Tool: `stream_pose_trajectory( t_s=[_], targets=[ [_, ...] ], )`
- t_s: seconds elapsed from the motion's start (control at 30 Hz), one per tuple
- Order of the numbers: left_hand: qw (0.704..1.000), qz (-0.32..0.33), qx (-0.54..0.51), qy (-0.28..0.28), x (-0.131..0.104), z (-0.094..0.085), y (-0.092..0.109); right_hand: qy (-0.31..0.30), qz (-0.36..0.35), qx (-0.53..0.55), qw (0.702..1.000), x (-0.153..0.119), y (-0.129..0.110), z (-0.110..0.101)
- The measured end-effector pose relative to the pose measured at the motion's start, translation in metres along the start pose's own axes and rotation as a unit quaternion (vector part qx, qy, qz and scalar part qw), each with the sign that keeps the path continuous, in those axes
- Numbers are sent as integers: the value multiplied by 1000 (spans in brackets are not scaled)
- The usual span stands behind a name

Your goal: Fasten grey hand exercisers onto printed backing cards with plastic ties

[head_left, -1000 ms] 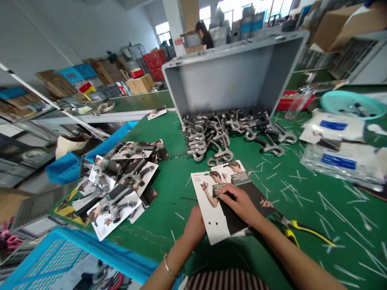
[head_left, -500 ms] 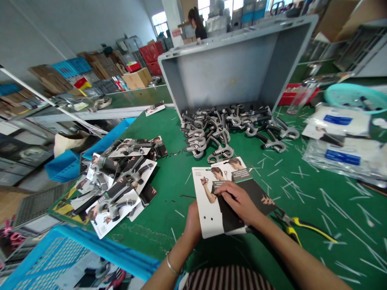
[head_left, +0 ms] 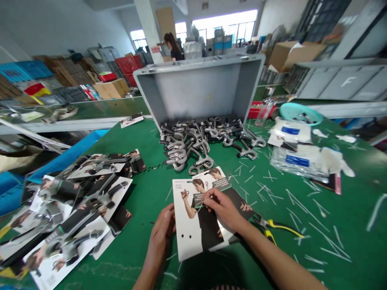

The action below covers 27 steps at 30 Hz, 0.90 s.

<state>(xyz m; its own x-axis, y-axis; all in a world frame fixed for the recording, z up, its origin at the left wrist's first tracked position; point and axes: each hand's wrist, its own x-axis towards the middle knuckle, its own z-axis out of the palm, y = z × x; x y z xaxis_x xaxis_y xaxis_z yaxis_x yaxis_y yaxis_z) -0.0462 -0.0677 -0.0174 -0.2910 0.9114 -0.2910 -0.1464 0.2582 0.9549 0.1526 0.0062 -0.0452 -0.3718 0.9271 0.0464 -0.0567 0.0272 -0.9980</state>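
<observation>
A printed card (head_left: 187, 237) with two punched holes lies in front of me, overlapping a second card (head_left: 232, 197). My left hand (head_left: 163, 227) is at the card's left edge, its fingertips partly hidden behind it. Over the card, my right hand (head_left: 222, 207) pinches a thin pale tie (head_left: 199, 205) between thumb and forefinger. Yellow-handled pliers (head_left: 276, 228) lie right of the cards. Beyond the cards sits a pile of grey and black hand grips (head_left: 196, 141). Cards with grips attached (head_left: 81, 205) are heaped on the left.
A grey crate (head_left: 199, 88) lies on its side behind the grips. To the right are plastic bags (head_left: 298, 161), a turquoise basin (head_left: 300, 114) and scattered pale ties (head_left: 296, 199). A red tray (head_left: 255, 109) is beside the crate. Another person (head_left: 174, 48) is in the background.
The camera view has turned right and upward. My left hand has come further into sight at the card's edge. The pale tie now shows at my right fingertips.
</observation>
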Motion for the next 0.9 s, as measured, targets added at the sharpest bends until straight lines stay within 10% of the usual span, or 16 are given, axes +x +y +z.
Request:
stream_pose_trajectory(
  t_s=[0.13,0.3,0.47,0.67,0.9],
  targets=[
    [990,-73,-54,-109,-5,8,11,30,0,30,999,-9,-5,0],
    [989,-96,-21,-107,5,19,10,-41,-1,-75,996,-42,-28,-23],
    [982,-31,57,-176,7,49,-11,120,-36,-424,897,-25,-23,-127],
    [970,30,60,-235,2,81,-33,231,-15,-530,816,47,2,-232],
    [988,-19,-9,-153,7,82,-49,144,-68,-556,816,62,28,-173]
  ],
)
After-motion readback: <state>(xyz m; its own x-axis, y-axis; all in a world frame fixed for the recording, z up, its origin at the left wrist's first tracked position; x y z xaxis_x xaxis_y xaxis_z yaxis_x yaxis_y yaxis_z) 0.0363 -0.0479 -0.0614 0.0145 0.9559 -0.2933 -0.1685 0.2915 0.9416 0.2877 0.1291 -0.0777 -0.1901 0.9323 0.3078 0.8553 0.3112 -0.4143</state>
